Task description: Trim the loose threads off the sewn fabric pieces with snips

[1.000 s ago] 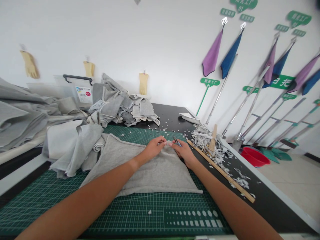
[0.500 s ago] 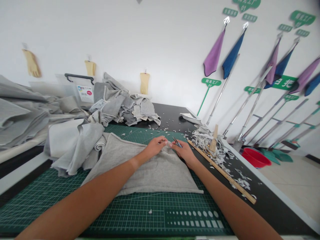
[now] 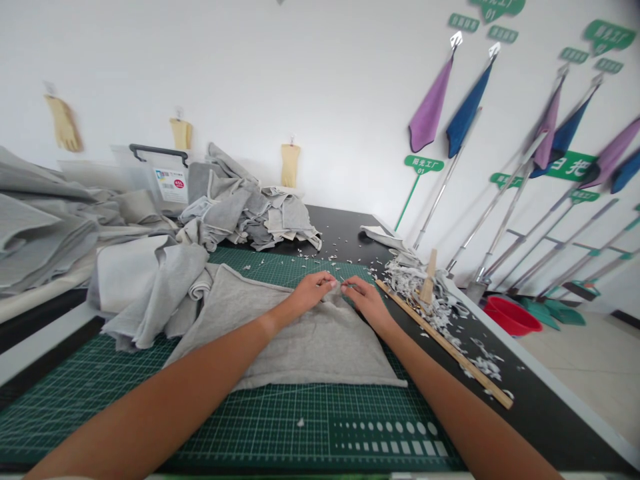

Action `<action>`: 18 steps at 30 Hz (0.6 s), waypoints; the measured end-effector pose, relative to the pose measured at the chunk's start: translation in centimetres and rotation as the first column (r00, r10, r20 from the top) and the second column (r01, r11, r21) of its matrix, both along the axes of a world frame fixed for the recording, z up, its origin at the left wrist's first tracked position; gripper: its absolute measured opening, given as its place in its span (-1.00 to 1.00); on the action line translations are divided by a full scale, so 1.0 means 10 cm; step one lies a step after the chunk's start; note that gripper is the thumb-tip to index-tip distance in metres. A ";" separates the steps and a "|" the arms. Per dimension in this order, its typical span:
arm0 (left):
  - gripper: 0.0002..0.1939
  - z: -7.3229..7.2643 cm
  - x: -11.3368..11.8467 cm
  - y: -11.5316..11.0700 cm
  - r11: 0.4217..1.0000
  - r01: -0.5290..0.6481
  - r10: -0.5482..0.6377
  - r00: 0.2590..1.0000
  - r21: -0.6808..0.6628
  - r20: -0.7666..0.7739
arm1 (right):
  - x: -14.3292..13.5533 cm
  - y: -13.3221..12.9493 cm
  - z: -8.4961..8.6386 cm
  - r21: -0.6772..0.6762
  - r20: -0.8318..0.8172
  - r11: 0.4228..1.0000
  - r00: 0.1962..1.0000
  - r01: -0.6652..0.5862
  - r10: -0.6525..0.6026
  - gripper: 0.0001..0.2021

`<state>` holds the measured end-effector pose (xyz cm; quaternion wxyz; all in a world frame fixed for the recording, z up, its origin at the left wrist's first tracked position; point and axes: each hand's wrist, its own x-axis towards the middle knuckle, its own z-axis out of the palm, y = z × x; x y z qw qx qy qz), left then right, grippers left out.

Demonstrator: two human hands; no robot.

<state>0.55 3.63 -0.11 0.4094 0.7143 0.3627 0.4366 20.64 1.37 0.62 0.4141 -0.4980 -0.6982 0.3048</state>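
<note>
A grey cloth lies spread over the green cutting mat, with its far edge gathered up between my hands. My left hand pinches that edge near the cloth's far right corner. Close beside it on the right, my right hand has its fingers curled and pressed together at the same edge. A small thin tip shows by its fingertips, and the rest of that tool is hidden.
Heaps of grey cloth and folded pieces lie left and behind. A wooden ruler runs along the mat's right side, beside grey scraps and a wooden piece. A clear box stands behind.
My right hand has turned slightly, and the small metal tool that showed above its fingers is now mostly out of sight. My left hand and the cloth look nearly unchanged.
</note>
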 end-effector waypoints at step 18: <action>-0.64 0.05 0.00 -0.02 0.999 0.031 -0.031 0.999 -0.019 0.027 | -0.05 -0.13 0.09 -0.013 0.017 0.999 0.999 -0.036 0.036 -0.67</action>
